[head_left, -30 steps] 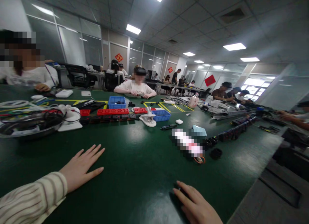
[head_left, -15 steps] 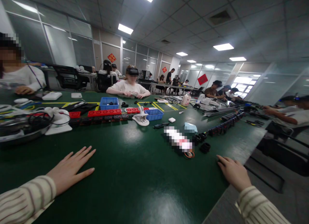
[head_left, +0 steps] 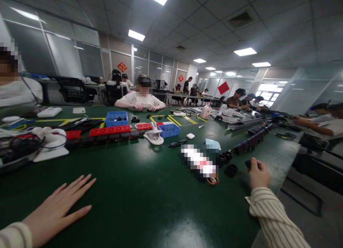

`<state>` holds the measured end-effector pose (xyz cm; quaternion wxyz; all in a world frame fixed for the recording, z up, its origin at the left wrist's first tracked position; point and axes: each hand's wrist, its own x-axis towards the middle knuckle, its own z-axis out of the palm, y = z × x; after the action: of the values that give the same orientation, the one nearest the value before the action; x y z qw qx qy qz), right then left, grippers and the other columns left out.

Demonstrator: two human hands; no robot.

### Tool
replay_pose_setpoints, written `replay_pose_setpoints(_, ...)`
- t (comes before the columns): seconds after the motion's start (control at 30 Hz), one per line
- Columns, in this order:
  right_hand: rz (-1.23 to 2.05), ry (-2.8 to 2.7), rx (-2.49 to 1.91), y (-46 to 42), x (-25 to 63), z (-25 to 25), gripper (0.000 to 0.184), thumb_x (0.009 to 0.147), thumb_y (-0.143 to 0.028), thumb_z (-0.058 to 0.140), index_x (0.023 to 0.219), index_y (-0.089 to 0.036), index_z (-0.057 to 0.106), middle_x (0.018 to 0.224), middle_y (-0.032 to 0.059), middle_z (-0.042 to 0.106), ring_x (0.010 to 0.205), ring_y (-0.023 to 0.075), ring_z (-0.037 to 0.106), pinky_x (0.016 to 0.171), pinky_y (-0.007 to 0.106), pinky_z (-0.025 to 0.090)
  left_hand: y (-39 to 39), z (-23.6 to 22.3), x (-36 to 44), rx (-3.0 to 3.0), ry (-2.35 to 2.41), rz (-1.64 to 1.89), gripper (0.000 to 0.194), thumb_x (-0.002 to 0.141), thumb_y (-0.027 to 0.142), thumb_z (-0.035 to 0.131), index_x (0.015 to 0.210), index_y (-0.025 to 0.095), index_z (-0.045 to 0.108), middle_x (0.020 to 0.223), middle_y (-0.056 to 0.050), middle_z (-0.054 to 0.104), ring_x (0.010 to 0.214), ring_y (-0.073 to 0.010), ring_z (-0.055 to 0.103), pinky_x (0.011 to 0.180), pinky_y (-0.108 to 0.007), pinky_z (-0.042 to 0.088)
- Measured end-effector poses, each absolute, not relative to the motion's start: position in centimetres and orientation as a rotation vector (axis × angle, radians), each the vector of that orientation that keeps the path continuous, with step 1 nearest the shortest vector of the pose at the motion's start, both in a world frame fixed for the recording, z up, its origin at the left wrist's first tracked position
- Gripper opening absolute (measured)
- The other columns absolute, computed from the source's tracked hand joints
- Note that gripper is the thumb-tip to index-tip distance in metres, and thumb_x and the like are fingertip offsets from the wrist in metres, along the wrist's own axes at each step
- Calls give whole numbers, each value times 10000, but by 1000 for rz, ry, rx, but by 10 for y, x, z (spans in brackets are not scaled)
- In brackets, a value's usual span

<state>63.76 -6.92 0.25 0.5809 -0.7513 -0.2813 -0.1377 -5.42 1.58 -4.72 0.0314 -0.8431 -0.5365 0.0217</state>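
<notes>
My left hand [head_left: 57, 208] lies flat on the green table [head_left: 150, 198] at the lower left, fingers spread, holding nothing. My right hand [head_left: 258, 174] is out at the right near the table's edge, its fingers closed on a small black round part [head_left: 248, 164]. A similar black ring part [head_left: 231, 170] lies just left of it, with two more black rings [head_left: 224, 157] behind. A pixelated pink-and-white object [head_left: 199, 161] lies further left.
A row of red and black blocks [head_left: 107, 132], two blue bins [head_left: 115, 118], a white clip stand [head_left: 153, 135], a white case [head_left: 190, 136] and a cable-filled tray [head_left: 16, 151] sit farther back. People work around the table. A line of black parts [head_left: 253, 138] runs right.
My right hand moved from the near table edge out to the right and forward, and closed on a small black part. My left hand stayed flat; the view shifted.
</notes>
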Motion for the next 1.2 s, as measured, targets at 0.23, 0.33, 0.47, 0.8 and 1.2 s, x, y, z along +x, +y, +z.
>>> replay_pose_setpoints(0.23, -172, -697, -1687, -69, 630, -1, 285, 930, -297, 540, 1166, -139, 524, 1109, 75, 565, 923, 183, 600, 782, 365, 520, 22, -75, -70, -2554, -1569, -156, 647, 880, 563, 300, 1437, 334, 65, 1509, 78, 103, 1400, -181, 117, 1112, -470, 116)
replay_pose_setpoints(0.33, -177, -752, -1669, -67, 625, -4, 289, 929, -296, 541, 1171, -140, 521, 1120, 77, 560, 937, 188, 595, 794, 373, 515, 23, -77, -73, -2577, -1578, -132, 648, 880, 550, 302, 1445, 286, 130, 1515, 50, 106, 1404, -198, 115, 1109, -484, 124)
replay_pose_setpoints(0.47, -193, -865, -1688, -71, 619, -3, 277, 929, -304, 539, 1151, -137, 532, 1099, 72, 568, 924, 184, 597, 792, 370, 512, 24, -76, -74, -2628, -1594, -195, 665, 866, 551, 335, 1448, 314, 118, 1514, 57, 117, 1396, -230, 156, 1109, -491, 123)
replay_pose_setpoints(0.8, -231, -1189, -1839, -81, 596, 7, 511, 654, -531, 621, 999, -154, 618, 882, 85, 636, 828, 249, 578, 812, 418, 438, 18, -64, -64, -2671, -1649, -421, 662, 827, 588, 395, 1346, 599, -17, 1461, 235, 81, 1357, -274, 249, 1088, -508, 146)
replay_pose_setpoints(1.2, -367, -1147, -1827, -88, 585, 7, 597, 713, -589, 504, 1069, -115, 582, 991, 132, 570, 868, 251, 558, 744, 386, 478, 20, -64, -67, -2643, -1543, -303, 682, 882, 558, 372, 1402, 462, -59, 1493, 114, 81, 1366, -276, 210, 1089, -527, 167)
